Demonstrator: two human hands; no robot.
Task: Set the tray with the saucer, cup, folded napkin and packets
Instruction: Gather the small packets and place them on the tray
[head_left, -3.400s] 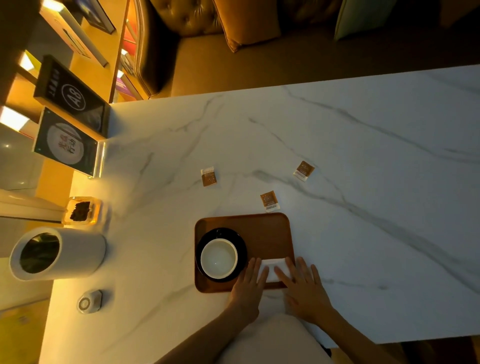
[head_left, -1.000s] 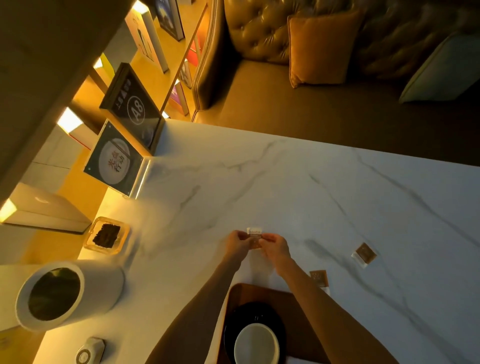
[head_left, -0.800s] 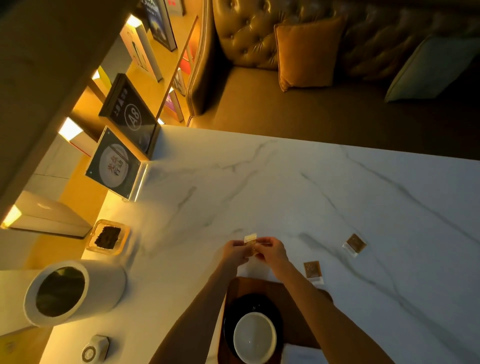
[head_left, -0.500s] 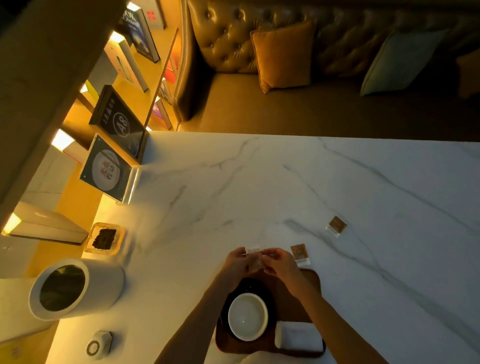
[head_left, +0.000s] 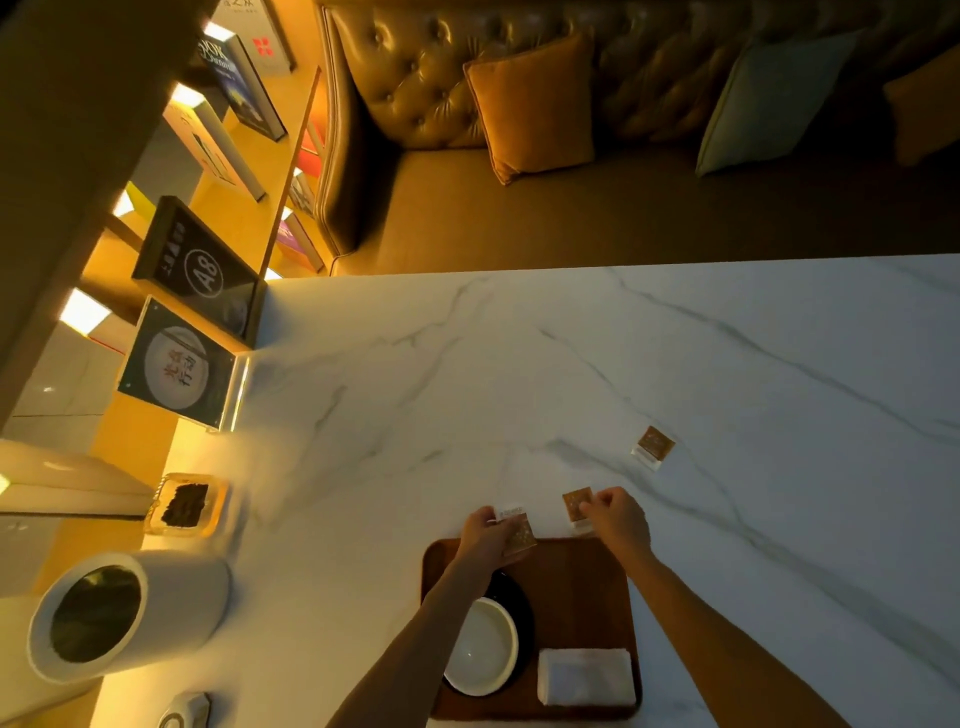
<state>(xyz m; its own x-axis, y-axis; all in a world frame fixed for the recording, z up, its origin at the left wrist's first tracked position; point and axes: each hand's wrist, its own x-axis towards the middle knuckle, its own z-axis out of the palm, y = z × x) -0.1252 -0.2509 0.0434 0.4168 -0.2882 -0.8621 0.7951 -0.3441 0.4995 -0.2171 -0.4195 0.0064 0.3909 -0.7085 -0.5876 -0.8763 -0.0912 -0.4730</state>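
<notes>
A brown wooden tray (head_left: 576, 587) lies on the marble table near me. On it stand a white cup (head_left: 480, 647) on a dark saucer (head_left: 519, 597) at the left and a folded white napkin (head_left: 586, 677) at the front right. My left hand (head_left: 485, 532) holds a brown packet (head_left: 519, 532) over the tray's far edge. My right hand (head_left: 618, 519) pinches a second packet (head_left: 575, 504) that lies just beyond the tray. A third packet (head_left: 654, 446) rests on the table farther right.
A white cylindrical container (head_left: 124, 616) lies at the left, a glass dish of dark stuff (head_left: 184, 504) behind it, and a small round device (head_left: 182, 717) at the front. Standing signs (head_left: 179, 364) line the table's left end. A leather sofa with cushions (head_left: 530, 104) runs beyond the far edge.
Both hands held one packet together; now the left hand keeps it at the tray's far edge, and the right hand has moved right onto the second packet.
</notes>
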